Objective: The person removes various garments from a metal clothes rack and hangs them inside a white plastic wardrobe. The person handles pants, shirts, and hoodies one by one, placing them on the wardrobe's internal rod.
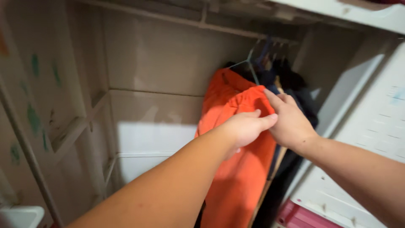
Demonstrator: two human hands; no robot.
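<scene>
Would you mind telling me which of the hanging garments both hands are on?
The orange garment, leftmost on the rail; the left hand and right hand grip its top, while the others behind are dark.

**Both hands on the orange garment in the wardrobe**

The left hand (247, 126) is pinching the orange garment (240, 169) near its top fold, and the right hand (289, 120) is gripping it just beside. Dark clothes (295, 90) are hanging behind the garment; a pink bin (297, 217) is sitting below it.

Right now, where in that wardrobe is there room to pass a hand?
Free: the wardrobe's left half, between the left wall and the orange garment. Crowded: the right end, where both hands, left and right, grip the orange garment beside dark clothes.
</scene>
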